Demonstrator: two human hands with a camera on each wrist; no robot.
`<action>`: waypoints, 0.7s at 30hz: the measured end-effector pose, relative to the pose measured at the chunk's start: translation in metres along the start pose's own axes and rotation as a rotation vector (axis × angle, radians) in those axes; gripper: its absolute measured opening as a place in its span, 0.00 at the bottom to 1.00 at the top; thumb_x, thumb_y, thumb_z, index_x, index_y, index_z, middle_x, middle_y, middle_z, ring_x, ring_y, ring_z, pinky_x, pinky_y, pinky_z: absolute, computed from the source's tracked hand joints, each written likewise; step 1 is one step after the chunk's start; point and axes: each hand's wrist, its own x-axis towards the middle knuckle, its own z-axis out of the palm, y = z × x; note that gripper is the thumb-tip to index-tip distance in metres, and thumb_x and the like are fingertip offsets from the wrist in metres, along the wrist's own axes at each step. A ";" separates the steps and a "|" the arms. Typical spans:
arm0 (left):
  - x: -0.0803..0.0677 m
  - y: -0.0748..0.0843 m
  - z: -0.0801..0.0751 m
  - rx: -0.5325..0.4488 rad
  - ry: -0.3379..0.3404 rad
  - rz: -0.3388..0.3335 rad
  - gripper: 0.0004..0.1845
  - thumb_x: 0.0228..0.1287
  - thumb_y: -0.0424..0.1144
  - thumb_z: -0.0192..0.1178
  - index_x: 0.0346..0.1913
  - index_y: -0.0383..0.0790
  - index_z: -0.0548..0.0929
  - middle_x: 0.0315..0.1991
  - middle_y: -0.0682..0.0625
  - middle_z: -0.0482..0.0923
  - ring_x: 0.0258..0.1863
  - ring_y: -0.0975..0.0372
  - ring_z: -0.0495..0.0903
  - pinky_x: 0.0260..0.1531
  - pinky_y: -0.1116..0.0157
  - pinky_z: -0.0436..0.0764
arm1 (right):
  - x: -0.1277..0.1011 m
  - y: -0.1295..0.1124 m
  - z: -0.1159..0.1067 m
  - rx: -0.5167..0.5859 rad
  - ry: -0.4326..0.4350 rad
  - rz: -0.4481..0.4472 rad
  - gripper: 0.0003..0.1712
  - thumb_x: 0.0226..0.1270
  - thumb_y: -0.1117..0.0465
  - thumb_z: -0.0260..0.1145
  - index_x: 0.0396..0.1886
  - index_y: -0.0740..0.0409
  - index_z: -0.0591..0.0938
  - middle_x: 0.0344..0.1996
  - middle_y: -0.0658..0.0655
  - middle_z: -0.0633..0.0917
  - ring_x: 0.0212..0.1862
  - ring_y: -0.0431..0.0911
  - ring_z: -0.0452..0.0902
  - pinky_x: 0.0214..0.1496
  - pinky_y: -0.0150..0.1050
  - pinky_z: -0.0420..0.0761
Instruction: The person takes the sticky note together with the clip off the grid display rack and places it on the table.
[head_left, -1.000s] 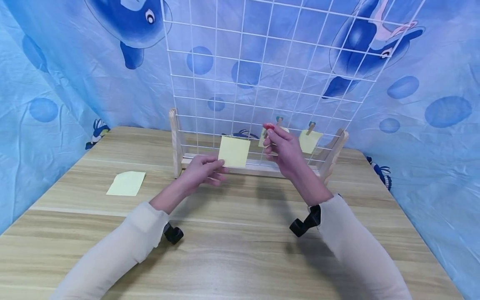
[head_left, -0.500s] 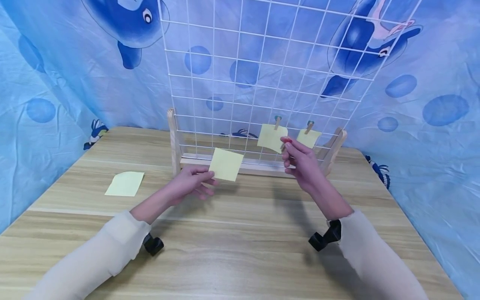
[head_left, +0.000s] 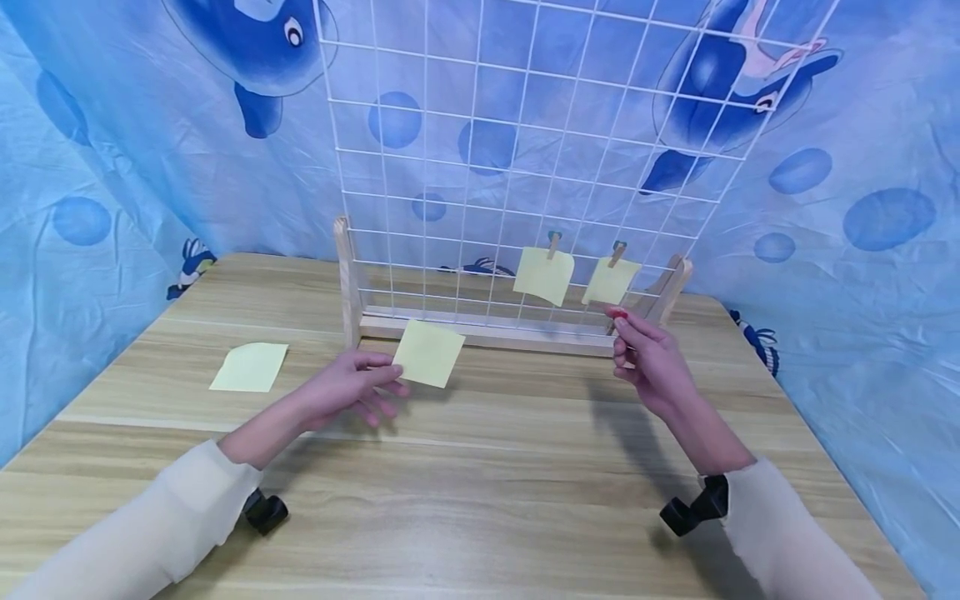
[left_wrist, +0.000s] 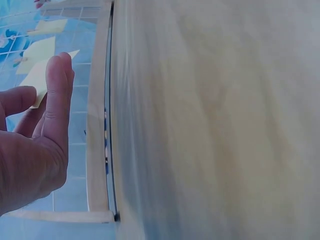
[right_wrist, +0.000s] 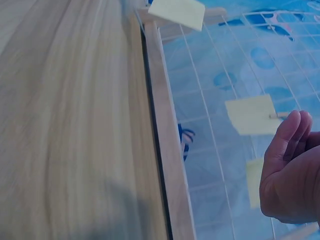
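My left hand (head_left: 393, 368) pinches a corner of a pale yellow sticky note (head_left: 429, 353) just above the table, in front of the wooden stand (head_left: 480, 332). In the left wrist view the same note (left_wrist: 36, 82) shows between thumb and fingers (left_wrist: 57, 100). My right hand (head_left: 621, 327) pinches a small red-topped clip (head_left: 618, 314) near the stand's right end. A white wire grid (head_left: 525, 150) rises from the stand. Two yellow notes (head_left: 543, 275) (head_left: 611, 281) hang from clips on its lower right. The right wrist view shows the hand's fingers (right_wrist: 290, 150) but hides the clip.
Another yellow note (head_left: 250, 367) lies flat on the wooden table (head_left: 480, 500) at the left. Blue cartoon-print cloth (head_left: 112, 167) closes in the back and both sides. Black wrist-camera mounts (head_left: 264, 511) (head_left: 693, 508) sit under both sleeves.
Both hands have drawn back from the grid toward me. The left lowered the note down and left. The right carried the red clip right and down, away from the hanging notes.
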 end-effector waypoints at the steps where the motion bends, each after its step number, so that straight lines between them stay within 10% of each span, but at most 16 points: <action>1: -0.002 0.000 -0.001 0.002 -0.001 -0.002 0.23 0.70 0.45 0.56 0.54 0.27 0.71 0.48 0.33 0.81 0.35 0.47 0.85 0.29 0.53 0.86 | -0.002 0.000 -0.004 -0.003 0.005 0.005 0.09 0.71 0.56 0.60 0.48 0.46 0.81 0.20 0.47 0.75 0.23 0.35 0.70 0.21 0.27 0.75; 21: -0.031 -0.009 -0.037 0.001 0.070 -0.046 0.22 0.71 0.46 0.55 0.54 0.27 0.71 0.45 0.38 0.83 0.36 0.50 0.85 0.31 0.54 0.86 | -0.022 0.007 -0.058 -0.081 0.118 0.067 0.16 0.71 0.52 0.60 0.55 0.50 0.77 0.22 0.45 0.74 0.25 0.36 0.69 0.24 0.27 0.76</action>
